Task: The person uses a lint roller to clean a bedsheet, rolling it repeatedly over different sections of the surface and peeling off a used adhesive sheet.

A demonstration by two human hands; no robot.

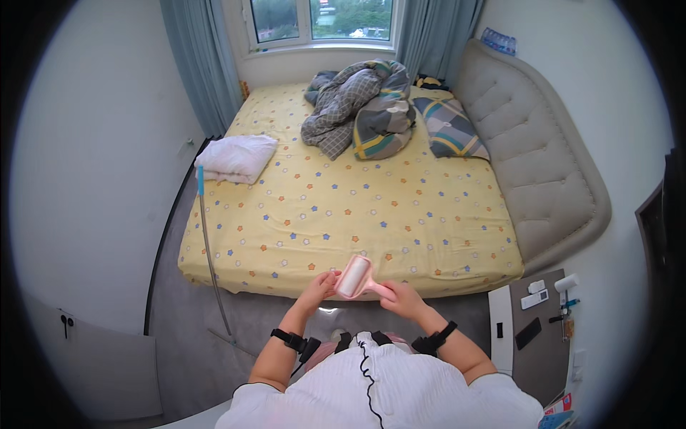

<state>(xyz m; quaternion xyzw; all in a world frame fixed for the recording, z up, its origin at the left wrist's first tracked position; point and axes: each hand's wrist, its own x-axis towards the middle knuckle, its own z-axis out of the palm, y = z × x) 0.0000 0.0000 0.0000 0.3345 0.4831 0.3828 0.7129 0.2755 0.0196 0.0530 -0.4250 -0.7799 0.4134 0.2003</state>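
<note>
we hold a pink roller (353,277) out before us, by the near edge of the bed (429,243). our right hand (404,299) has its fingers curled around the handle (377,287). our left hand (314,293) is at the roller's other side, fingers close together; we cannot tell whether they grip it. on the bed we see a folded white quilt (237,159), a rumpled grey quilt (336,118) and a plaid pillow (450,129).

The head view looks down at the near left hand (317,292) and right hand (405,300). It faces the window (350,18).
</note>
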